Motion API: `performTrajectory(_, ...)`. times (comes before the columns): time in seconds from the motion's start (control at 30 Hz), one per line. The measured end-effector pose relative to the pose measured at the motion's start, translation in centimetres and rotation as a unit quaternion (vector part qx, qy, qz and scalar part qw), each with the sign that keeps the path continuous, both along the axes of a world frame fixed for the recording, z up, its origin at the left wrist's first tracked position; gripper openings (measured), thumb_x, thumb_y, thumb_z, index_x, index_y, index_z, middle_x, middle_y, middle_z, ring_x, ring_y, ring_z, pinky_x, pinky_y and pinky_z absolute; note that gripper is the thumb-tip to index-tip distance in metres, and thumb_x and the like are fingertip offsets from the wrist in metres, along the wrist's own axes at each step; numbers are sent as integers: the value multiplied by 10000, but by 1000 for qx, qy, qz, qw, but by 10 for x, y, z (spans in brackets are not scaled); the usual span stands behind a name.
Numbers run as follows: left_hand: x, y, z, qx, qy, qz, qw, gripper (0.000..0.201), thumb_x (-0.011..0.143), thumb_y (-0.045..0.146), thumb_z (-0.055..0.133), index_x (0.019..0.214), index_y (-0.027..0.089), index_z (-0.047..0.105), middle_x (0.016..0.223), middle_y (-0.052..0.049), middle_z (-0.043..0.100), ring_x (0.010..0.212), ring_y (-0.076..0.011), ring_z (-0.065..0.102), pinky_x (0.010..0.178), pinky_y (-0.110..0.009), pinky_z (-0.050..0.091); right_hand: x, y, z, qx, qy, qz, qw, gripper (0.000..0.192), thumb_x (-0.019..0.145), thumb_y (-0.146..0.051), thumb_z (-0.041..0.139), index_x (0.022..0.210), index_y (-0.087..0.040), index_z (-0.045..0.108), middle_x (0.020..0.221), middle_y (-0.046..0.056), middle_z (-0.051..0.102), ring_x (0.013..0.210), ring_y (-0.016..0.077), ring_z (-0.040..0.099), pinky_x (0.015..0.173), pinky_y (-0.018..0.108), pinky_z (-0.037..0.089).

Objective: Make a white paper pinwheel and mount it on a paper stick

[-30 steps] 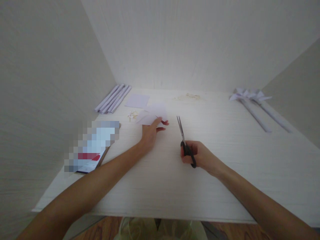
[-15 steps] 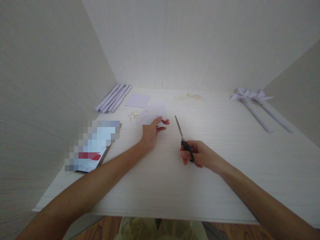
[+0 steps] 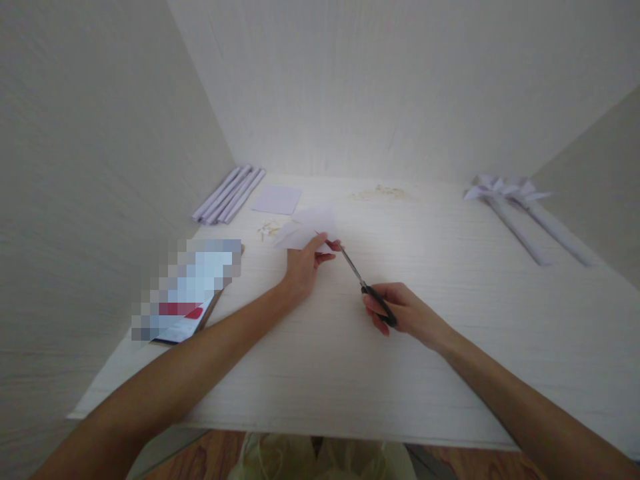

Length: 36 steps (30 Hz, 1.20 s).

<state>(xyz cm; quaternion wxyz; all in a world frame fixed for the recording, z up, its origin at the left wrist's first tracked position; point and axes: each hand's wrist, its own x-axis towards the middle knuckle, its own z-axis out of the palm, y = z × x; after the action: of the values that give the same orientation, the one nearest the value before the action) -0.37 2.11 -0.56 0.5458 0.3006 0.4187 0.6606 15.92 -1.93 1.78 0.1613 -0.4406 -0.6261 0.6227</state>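
Note:
My left hand (image 3: 306, 263) pinches a thin, pale lilac piece of paper (image 3: 310, 225) above the table, thumb on top and fingers beneath. A slit or gap shows in the paper near the thumb. In my right hand (image 3: 387, 308) is a pair of scissors (image 3: 356, 270) with black handles, fingers wrapped round them. Their narrow blades look closed and point up and left, with the tips beside the fingers of my left hand. Whether the tips touch the paper I cannot tell.
Rolled paper tubes (image 3: 230, 195) lie at the back left, next to a flat lilac paper square (image 3: 277, 200) and small pale scraps (image 3: 270, 229). A phone (image 3: 183, 327) rests at the left. Two paper flowers on stems (image 3: 520, 230) lie at the right. Walls enclose the table.
The scissors have swung left, bringing their tips from apart to beside my left fingers and the paper. My left hand keeps its hold, nearly still.

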Motion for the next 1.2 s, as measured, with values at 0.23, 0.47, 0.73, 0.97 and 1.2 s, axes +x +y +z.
performTrajectory(0.23,-1,0,1,-9,11,-3,1000,104,633,232,578,649,135,545,594,11,585,555,-96,579,460,-171,440,0,0,-3,7,-13,-3,1000,395,699,-510,513,534,-164,419,399,-40,439,355,48,327,351,195,178)
performTrajectory(0.47,-1,-1,1,5,27,-11,1000,94,642,236,568,658,145,546,592,14,580,557,-98,575,455,-174,430,1,0,-2,20,-30,-3,999,390,707,-503,509,530,-166,425,393,-40,447,348,46,309,347,193,187)
performTrajectory(0.73,0,-2,0,5,29,-15,999,113,644,247,567,647,137,540,592,7,579,574,-104,581,465,-175,430,-2,0,1,9,-24,-9,1000,409,678,-529,521,519,-167,416,384,-44,433,343,44,300,347,198,175)
performTrajectory(0.97,0,-1,0,3,35,-12,999,115,636,253,570,644,141,545,593,4,585,566,-106,580,463,-180,429,-3,-1,2,2,-31,-16,999,425,660,-549,525,512,-166,417,379,-43,431,344,44,297,349,198,169)
performTrajectory(1.2,0,-2,0,9,21,-14,1000,99,635,235,570,639,139,548,575,6,589,559,-107,584,458,-184,418,-2,0,-1,3,-21,-15,1000,412,669,-534,527,514,-171,410,381,-46,429,343,48,317,354,200,182)
